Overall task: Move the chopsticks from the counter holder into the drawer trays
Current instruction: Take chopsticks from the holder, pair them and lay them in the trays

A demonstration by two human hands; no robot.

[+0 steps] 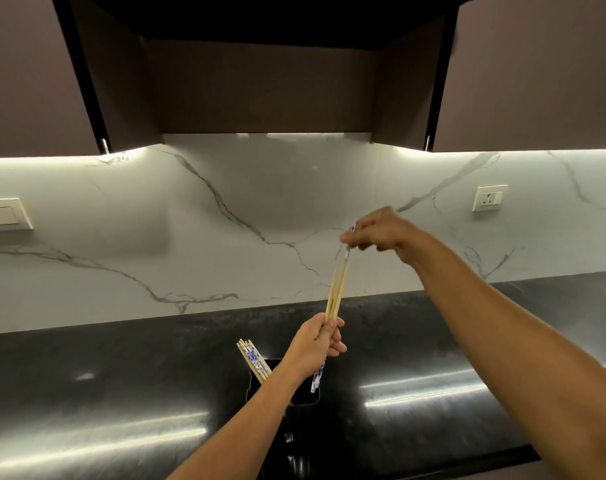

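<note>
Pinching one pale wooden chopstick with blue-patterned top (343, 282) in right hand (374, 233), clutching the matching bundle (317, 377) in left hand (320, 337) over the black counter holder (305, 400) — could slip loose and clatter down — fingertip pinch looks thin.

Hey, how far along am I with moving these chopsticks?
Nothing shows as put away; no drawer is in view. The left hand grips a bundle of chopsticks, and the right hand pinches the top of one more chopstick. The remaining chopsticks lean in the black holder, still to go.
</note>
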